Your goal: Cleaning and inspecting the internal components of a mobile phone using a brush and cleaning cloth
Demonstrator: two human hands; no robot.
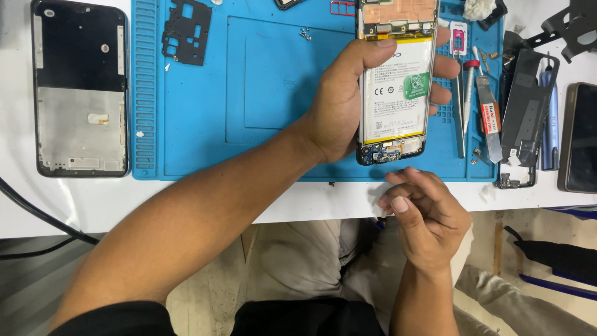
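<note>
An opened phone (395,87), its back cover removed so that a flat white battery with a green sticker, copper-coloured shielding and small circuit boards are exposed, is held upright above the blue mat (261,93) by the left hand (345,102); the thumb is laid across the upper left edge of the battery and the fingers are wrapped behind the right side of the frame; the right hand (423,211) is kept just below the phone's lower end, at the front edge of the white surface (186,199), with fingers loosely curled and nothing seen in it; the mat is soft-looking and rubbery, with ribbed slots along its left border and a raised rectangular panel in the middle; a black perforated plastic shield (185,31) is lying on its upper left part; a rectangular phone frame (79,87), black above and dull grey metal below, is lying on the surface left of the mat; slim metal tools (466,99) and a dark back cover (528,115) are placed to the right of the held phone.
</note>
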